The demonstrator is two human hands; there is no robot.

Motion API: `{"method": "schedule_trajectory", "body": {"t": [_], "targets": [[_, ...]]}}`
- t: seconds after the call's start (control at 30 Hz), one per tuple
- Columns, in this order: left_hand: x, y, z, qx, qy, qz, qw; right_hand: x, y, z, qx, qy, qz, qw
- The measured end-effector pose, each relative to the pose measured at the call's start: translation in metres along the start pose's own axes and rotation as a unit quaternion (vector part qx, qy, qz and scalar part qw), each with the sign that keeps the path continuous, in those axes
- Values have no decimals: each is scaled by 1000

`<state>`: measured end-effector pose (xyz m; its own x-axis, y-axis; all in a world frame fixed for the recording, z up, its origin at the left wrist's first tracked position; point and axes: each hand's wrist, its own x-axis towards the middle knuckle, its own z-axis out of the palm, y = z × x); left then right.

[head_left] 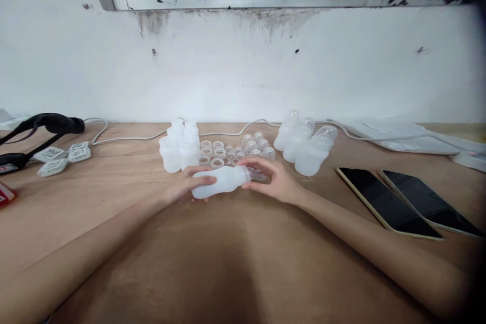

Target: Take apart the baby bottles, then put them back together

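A wooden work surface (228,273) is bounded at the far side by a white wall (228,76). A white bottle (218,184) is held on its side at the middle of the surface, between the two hands. Its long axis is set nearly level from left to right; the base points left and the neck points right and slightly to the far side. The body is clasped near the base by the left hand (190,183). The neck end is gripped narrowly between thumb and fingers of the right hand (275,180); a clear part there is partly hidden.

White bottles (178,148) are grouped upright at far left of the hands. Rings (205,152), small clear teats (238,150) and clear domed caps (258,142) are laid out beside them. Capped bottles (312,155) are stood at far right. Two phones (389,202) are placed farther right.
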<state>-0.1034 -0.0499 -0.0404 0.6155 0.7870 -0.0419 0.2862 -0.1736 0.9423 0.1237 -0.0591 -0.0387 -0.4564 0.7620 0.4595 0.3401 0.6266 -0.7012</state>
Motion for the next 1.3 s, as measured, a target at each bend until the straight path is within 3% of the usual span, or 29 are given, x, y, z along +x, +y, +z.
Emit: {"method": "schedule_trajectory", "body": {"t": [0.07, 0.17, 0.23, 0.47, 0.6, 0.7, 0.83, 0.93, 1.07, 1.2, 1.3], "targets": [[-3, 8, -1, 126, 61, 90, 986, 0, -1, 2, 5, -15, 62, 998], [-6, 11, -1, 253, 98, 196, 943, -1, -3, 4, 21, -68, 140, 988], [-5, 6, -1, 261, 106, 204, 938, 0, -5, 1, 5, -64, 133, 989], [1, -12, -2, 181, 143, 155, 961, 3, -11, -7, -58, -52, 35, 996], [-1, -14, 4, 220, 138, 195, 946, 0, 2, 7, 24, -53, 136, 989], [-1, -16, 6, 261, 148, 230, 926, -1, 7, 10, 60, -86, 199, 974], [2, -18, 5, 207, 166, 184, 947, 2, -2, -1, -22, -78, 101, 992], [2, -15, 3, 153, 143, 139, 968, 1, -7, -4, -77, -84, 23, 993], [-1, -12, 5, 168, 112, 127, 971, -4, -5, 5, -99, -59, -3, 993], [-5, -16, 7, 273, 134, 222, 926, -7, -6, 16, -42, -18, 57, 997], [-6, -21, 8, 387, 190, 312, 847, -7, -13, 22, 54, 6, 139, 989]]}}
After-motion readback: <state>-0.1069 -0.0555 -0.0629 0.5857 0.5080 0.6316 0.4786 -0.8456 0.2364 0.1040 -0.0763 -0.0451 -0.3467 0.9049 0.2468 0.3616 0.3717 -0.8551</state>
